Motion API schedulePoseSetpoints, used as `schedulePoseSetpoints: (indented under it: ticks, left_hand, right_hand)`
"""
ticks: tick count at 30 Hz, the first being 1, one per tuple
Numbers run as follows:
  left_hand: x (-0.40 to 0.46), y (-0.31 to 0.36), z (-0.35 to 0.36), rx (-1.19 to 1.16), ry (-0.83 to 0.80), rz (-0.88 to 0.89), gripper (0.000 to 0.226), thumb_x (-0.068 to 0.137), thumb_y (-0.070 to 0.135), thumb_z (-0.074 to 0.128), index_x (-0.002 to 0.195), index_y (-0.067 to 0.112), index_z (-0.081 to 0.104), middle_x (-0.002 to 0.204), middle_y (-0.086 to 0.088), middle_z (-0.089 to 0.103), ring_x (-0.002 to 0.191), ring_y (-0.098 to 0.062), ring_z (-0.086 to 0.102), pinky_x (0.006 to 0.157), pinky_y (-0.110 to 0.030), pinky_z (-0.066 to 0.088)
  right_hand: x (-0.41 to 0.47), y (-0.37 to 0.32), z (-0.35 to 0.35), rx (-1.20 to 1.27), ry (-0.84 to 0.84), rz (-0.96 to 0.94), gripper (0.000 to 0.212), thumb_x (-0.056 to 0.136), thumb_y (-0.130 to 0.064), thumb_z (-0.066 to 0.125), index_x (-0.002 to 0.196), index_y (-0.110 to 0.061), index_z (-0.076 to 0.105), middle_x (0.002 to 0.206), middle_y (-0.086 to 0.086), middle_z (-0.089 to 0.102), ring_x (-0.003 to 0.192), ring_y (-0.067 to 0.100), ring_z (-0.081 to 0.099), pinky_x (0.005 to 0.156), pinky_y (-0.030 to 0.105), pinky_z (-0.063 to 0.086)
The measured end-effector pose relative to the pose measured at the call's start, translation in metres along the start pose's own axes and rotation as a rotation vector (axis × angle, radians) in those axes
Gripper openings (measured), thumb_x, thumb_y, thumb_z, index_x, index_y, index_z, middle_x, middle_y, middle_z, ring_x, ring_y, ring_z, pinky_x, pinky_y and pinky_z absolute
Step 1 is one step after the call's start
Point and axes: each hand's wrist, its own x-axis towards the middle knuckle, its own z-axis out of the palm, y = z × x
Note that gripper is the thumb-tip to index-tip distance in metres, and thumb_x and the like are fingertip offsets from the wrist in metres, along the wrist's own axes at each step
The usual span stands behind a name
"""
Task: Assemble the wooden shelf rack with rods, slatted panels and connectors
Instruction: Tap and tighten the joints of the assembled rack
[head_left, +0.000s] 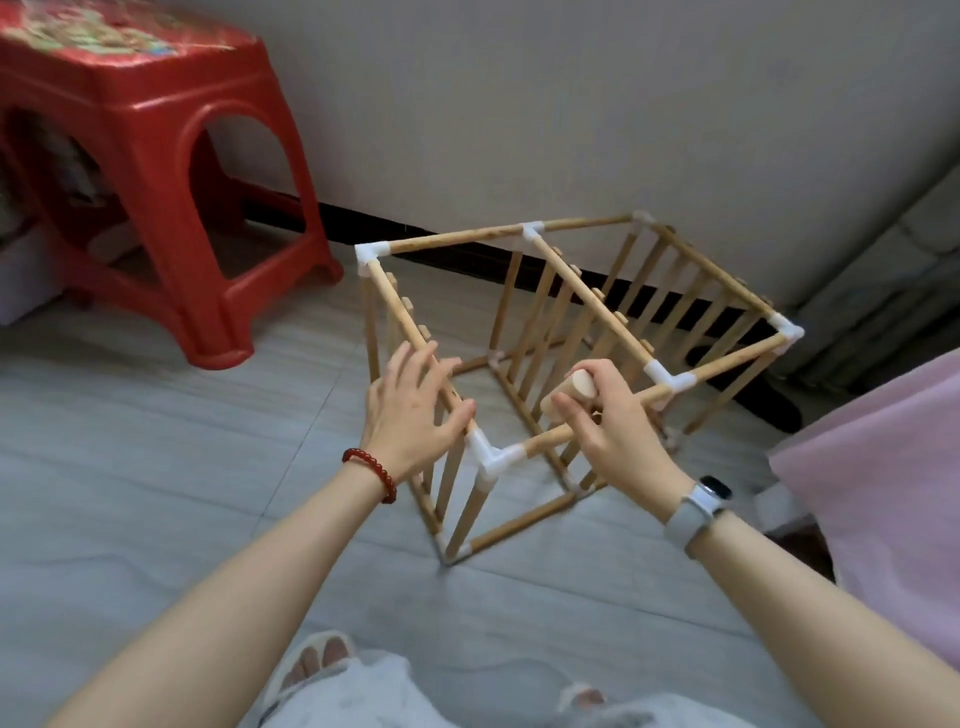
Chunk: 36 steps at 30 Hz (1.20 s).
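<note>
The wooden shelf rack (582, 291) stands on the floor on its side, a frame of rods joined by white plastic connectors with three slatted panels upright. My left hand (415, 405) rests on the near-left top rod with fingers spread, just behind the near corner connector (491, 454). My right hand (608, 421) grips a small wooden mallet (574, 392), its round head just above the front top rod (550, 439). A second white connector (667, 376) joins that rod to the middle panel.
A red plastic stool (150, 171) stands at the back left. A grey wall with a dark skirting runs behind the rack. Pink fabric (883, 467) lies at the right. My feet in slippers (317, 660) are at the bottom on the grey tiled floor.
</note>
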Motion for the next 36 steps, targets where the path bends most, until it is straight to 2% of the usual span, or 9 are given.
schedulePoseSetpoints:
  ticks: [4, 7, 10, 15, 19, 23, 25, 32, 36]
  left_hand:
    - [0.002, -0.007, 0.012, -0.112, -0.085, -0.016, 0.051, 0.084, 0.055, 0.027, 0.121, 0.032, 0.054, 0.155, 0.008, 0.015, 0.144, -0.011, -0.008, 0.113, -0.053, 0.012]
    - [0.001, -0.009, 0.014, -0.117, -0.059, -0.004, 0.053, 0.084, 0.058, 0.023, 0.119, 0.032, 0.055, 0.154, 0.007, 0.017, 0.144, -0.012, -0.008, 0.113, -0.053, 0.013]
    - [0.000, -0.007, 0.014, -0.127, -0.050, -0.012, 0.065, 0.079, 0.064, 0.014, 0.119, 0.032, 0.054, 0.154, 0.008, 0.016, 0.144, -0.011, -0.008, 0.113, -0.052, 0.015]
    - [0.000, -0.009, 0.017, -0.129, -0.055, -0.015, 0.068, 0.077, 0.066, 0.012, 0.120, 0.032, 0.052, 0.155, 0.009, 0.015, 0.144, -0.012, -0.008, 0.112, -0.053, 0.017]
    - [0.000, -0.009, 0.018, -0.144, -0.072, -0.016, 0.065, 0.078, 0.066, 0.013, 0.120, 0.035, 0.052, 0.155, 0.010, 0.014, 0.144, -0.011, -0.010, 0.113, -0.053, 0.014]
    - [0.000, -0.009, 0.014, -0.145, -0.095, -0.010, 0.063, 0.081, 0.065, 0.017, 0.125, 0.035, 0.050, 0.155, 0.010, 0.014, 0.144, -0.012, -0.010, 0.114, -0.052, 0.013]
    - [0.000, -0.009, 0.011, -0.124, -0.108, 0.000, 0.058, 0.085, 0.059, 0.022, 0.130, 0.034, 0.049, 0.155, 0.009, 0.014, 0.144, -0.012, -0.010, 0.115, -0.050, 0.012]
    - [0.024, -0.028, -0.005, -0.109, 0.096, 0.079, 0.046, 0.093, 0.039, 0.042, 0.134, 0.021, 0.048, 0.143, 0.000, 0.039, 0.138, -0.015, 0.025, 0.109, -0.043, 0.030]
    - [0.079, -0.055, -0.016, -0.125, 0.211, -0.177, 0.050, 0.093, 0.036, 0.048, 0.138, 0.016, 0.039, 0.147, -0.001, 0.031, 0.137, -0.016, 0.022, 0.109, -0.037, 0.024]
  right_hand:
    - [0.001, -0.014, 0.020, -0.109, -0.155, 0.045, 0.013, 0.095, -0.037, 0.043, 0.102, -0.027, 0.037, 0.083, -0.004, 0.058, 0.074, 0.013, 0.058, 0.065, 0.019, 0.046]
    - [0.008, -0.029, 0.010, -0.306, -0.088, -0.052, 0.040, 0.086, -0.062, 0.028, 0.101, -0.027, 0.037, 0.069, -0.006, 0.059, 0.064, 0.022, 0.063, 0.060, 0.041, 0.052]
    - [0.013, -0.039, 0.006, -0.204, 0.220, -0.261, 0.041, 0.092, -0.048, 0.039, 0.101, -0.009, 0.047, 0.065, -0.014, 0.048, 0.055, 0.019, 0.061, 0.046, 0.036, 0.052]
    - [-0.013, -0.031, 0.037, -0.515, -0.047, -0.259, 0.033, 0.093, -0.029, 0.055, 0.103, 0.003, 0.056, 0.060, 0.011, 0.061, 0.052, 0.034, 0.061, 0.047, 0.042, 0.050]
    - [0.023, -0.041, 0.015, -0.251, 0.241, -0.393, 0.028, 0.092, -0.038, 0.043, 0.103, -0.012, 0.045, 0.060, -0.009, 0.052, 0.047, 0.016, 0.057, 0.040, 0.026, 0.048]
    - [0.002, -0.027, 0.038, -0.552, -0.183, -0.083, 0.026, 0.094, -0.038, 0.045, 0.107, -0.015, 0.044, 0.065, -0.005, 0.052, 0.059, 0.023, 0.061, 0.053, 0.031, 0.046]
    - [0.015, -0.025, 0.038, -0.677, -0.229, -0.140, 0.030, 0.094, -0.042, 0.042, 0.107, -0.015, 0.043, 0.065, -0.002, 0.053, 0.064, 0.027, 0.061, 0.058, 0.034, 0.046]
    - [0.094, -0.040, 0.034, -0.242, -0.088, -0.114, 0.024, 0.094, -0.046, 0.040, 0.100, -0.023, 0.040, 0.071, -0.001, 0.060, 0.060, 0.018, 0.059, 0.055, 0.034, 0.047]
    - [0.165, -0.037, 0.056, -0.195, -0.143, -0.125, 0.024, 0.093, -0.045, 0.048, 0.097, -0.022, 0.046, 0.075, -0.005, 0.061, 0.068, 0.013, 0.061, 0.060, 0.026, 0.047]
